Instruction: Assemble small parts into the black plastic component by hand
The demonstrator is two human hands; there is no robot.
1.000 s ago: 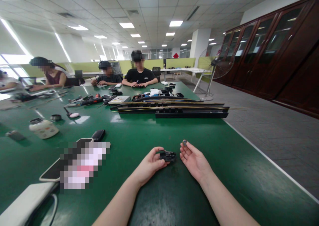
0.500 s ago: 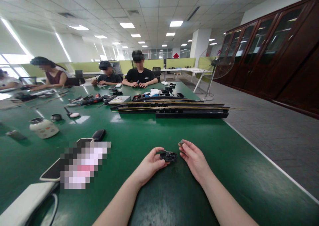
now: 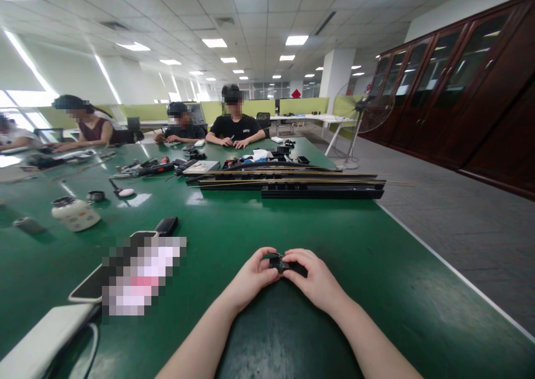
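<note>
A small black plastic part [image 3: 277,263] with a slim strip along its top is held just above the green table [image 3: 309,223]. My left hand [image 3: 254,274] grips its left end between thumb and fingers. From the other side, my right hand [image 3: 312,277] closes on the right end of the same part, forefinger above and thumb below. Part of the piece is covered by the fingers of both hands. Any small piece under my right fingertips is hidden.
Black rails [image 3: 321,189] with thin brass-coloured rods lie across the table ahead. To the left are a blurred-out phone or card area, a power bank-like white box [image 3: 45,334] with a cable, and a cream jar [image 3: 75,214]. People in headsets sit at the far side.
My right hand has moved left and down from beside the black part onto it. The small greyish piece it pinched no longer shows. My left hand has stayed in place.
</note>
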